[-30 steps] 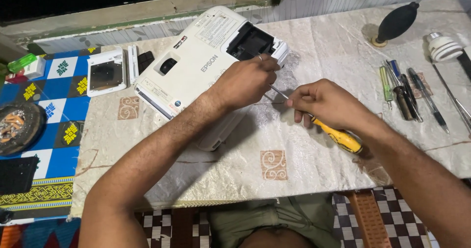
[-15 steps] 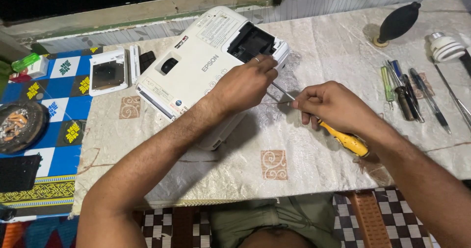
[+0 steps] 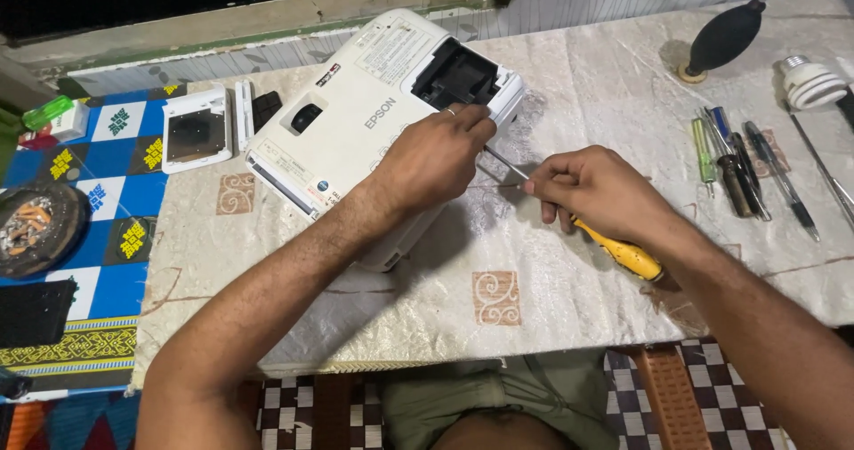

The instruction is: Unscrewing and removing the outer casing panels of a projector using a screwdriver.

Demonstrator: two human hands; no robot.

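near the counter's far edge the left hand [image 3: 440,152] grips the white projector [image 3: 374,121] while the right hand [image 3: 596,188] clasps a yellow-handled screwdriver [image 3: 614,250], whose angled tip could slip and scratch the casing.

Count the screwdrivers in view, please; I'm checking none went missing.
About 5: a yellow-handled screwdriver in the right hand, roughly four slim tools lying right of it. They overlap, so the count is uncertain.

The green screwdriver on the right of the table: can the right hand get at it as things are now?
Probably not at once: the right hand already holds the yellow-handled screwdriver. The green screwdriver lies close by, with only bare cloth between.
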